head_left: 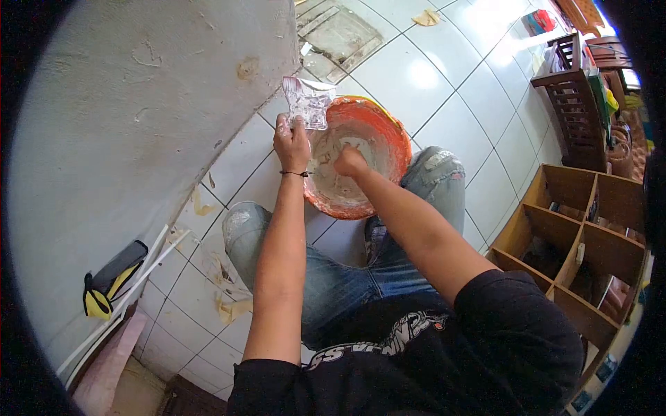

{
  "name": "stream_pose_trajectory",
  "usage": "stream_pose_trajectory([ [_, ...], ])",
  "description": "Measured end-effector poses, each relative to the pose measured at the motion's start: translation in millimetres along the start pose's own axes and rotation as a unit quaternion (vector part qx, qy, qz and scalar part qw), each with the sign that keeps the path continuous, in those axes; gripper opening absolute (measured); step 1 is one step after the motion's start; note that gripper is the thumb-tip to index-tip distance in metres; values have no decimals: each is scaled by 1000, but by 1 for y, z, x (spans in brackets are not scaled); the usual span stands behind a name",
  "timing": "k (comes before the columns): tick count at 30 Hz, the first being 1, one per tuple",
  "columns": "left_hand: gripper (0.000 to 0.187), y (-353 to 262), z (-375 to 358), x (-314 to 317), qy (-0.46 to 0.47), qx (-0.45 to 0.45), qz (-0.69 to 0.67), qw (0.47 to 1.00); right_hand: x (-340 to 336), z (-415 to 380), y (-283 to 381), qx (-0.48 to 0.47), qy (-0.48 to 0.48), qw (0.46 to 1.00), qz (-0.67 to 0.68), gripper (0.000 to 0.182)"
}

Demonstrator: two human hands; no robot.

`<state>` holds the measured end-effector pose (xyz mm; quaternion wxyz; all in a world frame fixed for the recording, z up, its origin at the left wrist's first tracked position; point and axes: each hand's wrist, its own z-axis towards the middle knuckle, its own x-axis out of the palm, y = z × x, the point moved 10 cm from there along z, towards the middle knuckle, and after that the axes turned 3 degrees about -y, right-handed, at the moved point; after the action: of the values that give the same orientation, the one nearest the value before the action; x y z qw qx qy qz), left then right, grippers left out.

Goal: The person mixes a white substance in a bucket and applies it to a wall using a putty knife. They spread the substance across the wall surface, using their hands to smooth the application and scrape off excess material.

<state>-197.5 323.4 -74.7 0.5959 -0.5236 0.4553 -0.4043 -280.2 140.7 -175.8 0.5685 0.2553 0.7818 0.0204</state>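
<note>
My left hand (293,144) grips a flat, flared putty scraper (309,104), its pale blade smeared with compound. It is held up at the left rim of an orange bucket (398,132), which stands on the floor between my knees. Inside the bucket is wet, greyish-white putty (340,184), and its walls are coated with it too. My right hand (352,162) reaches down into the bucket with its fingers closed. Whatever it holds is hidden by the hand and the putty.
A patchy grey wall (152,104) rises close on my left. White pipes (132,298) and a black-and-yellow item (111,281) are near its base. On the right are a wooden compartment shelf (583,229) and a dark rack (570,104). Paper scraps (232,308) lie on the tiles.
</note>
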Motion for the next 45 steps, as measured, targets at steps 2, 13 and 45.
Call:
stream_pose_trajectory([
  [2, 27, -17, -2, -1, 6, 19, 42, 999, 4, 3, 21, -77, 57, 990, -102, 22],
  [13, 27, -12, -1, 2, 3, -3, 14, 1000, -19, -8, 68, -170, 99, 951, -240, 24],
  [45, 25, -26, -1, -3, 15, 4, 42, 999, 0, -3, 25, -211, 305, 912, -173, 18],
])
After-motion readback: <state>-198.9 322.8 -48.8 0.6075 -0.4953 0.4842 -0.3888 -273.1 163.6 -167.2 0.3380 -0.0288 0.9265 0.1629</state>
